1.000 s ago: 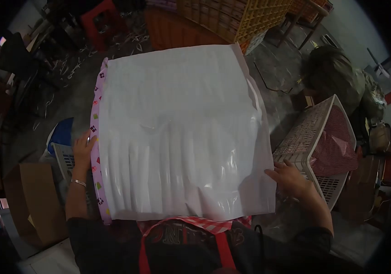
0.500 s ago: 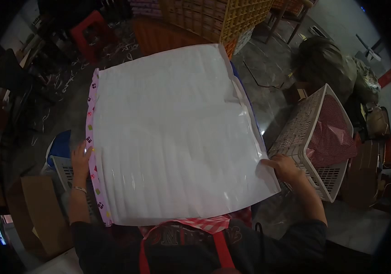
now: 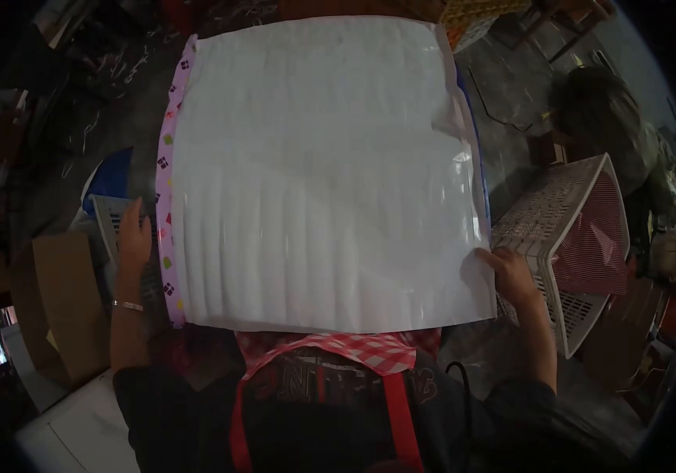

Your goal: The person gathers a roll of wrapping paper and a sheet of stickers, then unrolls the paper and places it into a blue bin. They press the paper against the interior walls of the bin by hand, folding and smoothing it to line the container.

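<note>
A large white glossy plastic-like sheet (image 3: 322, 181) spreads in front of my body, with faint vertical ripples in its near half. Along its left side runs a pink patterned strip (image 3: 166, 173); a blue edge shows behind the right side. My right hand (image 3: 515, 276) pinches the sheet's right edge near its lower corner. Just left of the pink strip, my left hand (image 3: 134, 236) is apart from it, fingers extended and holding nothing. What lies under the sheet is hidden.
At right, a white plastic basket (image 3: 559, 260) is tipped on its side with red striped cloth (image 3: 590, 244) inside. A cardboard box (image 3: 74, 303) and a pale crate (image 3: 105, 221) stand at left. Yellow crates (image 3: 480, 16) and dark bags (image 3: 602, 126) are farther back.
My left hand has come off the pink strip and is now beside it. The sheet sits higher in the view, while my right hand still grips its right edge.
</note>
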`<state>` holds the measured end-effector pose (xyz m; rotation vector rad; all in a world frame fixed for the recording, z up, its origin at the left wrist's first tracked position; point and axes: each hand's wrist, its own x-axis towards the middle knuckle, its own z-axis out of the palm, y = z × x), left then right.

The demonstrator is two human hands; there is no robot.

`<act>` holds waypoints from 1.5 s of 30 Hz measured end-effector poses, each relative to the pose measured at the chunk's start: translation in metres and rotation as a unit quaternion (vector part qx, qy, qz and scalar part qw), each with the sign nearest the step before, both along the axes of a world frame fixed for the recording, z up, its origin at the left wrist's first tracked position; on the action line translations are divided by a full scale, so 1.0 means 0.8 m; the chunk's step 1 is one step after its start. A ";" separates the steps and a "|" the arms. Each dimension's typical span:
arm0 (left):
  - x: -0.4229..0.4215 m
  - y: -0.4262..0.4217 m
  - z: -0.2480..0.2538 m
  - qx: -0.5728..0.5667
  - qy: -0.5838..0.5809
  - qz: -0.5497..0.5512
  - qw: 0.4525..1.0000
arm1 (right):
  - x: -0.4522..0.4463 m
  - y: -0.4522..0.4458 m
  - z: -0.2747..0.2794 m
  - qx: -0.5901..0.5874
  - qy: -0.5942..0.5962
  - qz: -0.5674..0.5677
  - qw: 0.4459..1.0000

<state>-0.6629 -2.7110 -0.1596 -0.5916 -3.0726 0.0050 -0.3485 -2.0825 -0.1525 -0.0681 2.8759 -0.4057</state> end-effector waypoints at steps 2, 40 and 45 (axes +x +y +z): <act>0.003 0.000 -0.013 0.181 -0.031 0.018 0.983 | 0.000 -0.001 -0.002 -0.004 -0.006 0.000 1.000; -0.077 0.058 0.019 0.056 -0.062 -0.043 0.996 | -0.010 0.012 0.065 -0.101 0.301 -0.049 0.947; -0.055 0.067 0.027 0.030 -0.121 -0.008 0.992 | 0.000 -0.004 0.050 -0.082 0.211 -0.103 0.969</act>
